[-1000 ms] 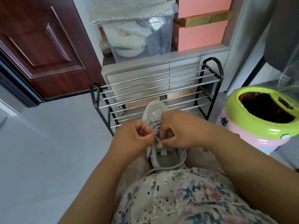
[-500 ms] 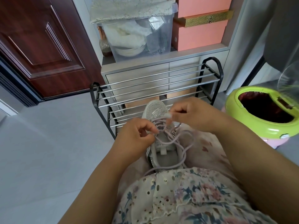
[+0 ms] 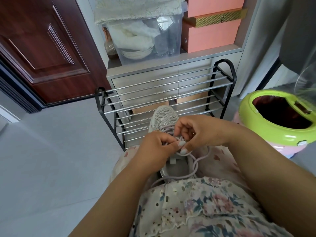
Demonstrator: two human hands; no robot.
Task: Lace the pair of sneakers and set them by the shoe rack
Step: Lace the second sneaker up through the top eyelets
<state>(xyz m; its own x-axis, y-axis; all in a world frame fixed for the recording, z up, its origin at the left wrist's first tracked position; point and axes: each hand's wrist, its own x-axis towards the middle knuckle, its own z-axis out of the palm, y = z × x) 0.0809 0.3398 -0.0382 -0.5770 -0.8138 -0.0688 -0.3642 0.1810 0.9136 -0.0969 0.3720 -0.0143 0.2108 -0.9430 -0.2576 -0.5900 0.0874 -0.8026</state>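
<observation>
Right hand (image 3: 201, 134), fingers curled, pinching the pale lilac round lace (image 3: 195, 165) over the grey mesh sneaker (image 3: 163, 118) on the lap, toe before the black-and-chrome shoe rack (image 3: 171, 93); left hand (image 3: 157, 147) pinches it likewise; feed squarely, tension evenly.

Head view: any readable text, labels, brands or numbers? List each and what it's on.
None can be read.
Small tag on the sneaker toe: holds lettering, too small and blurred to read.
Sticker low on the green-rimmed bin: a picture, no legible words.
Pink boxes, gold band, clear storage tub, shoe rack: no visible text.
</observation>
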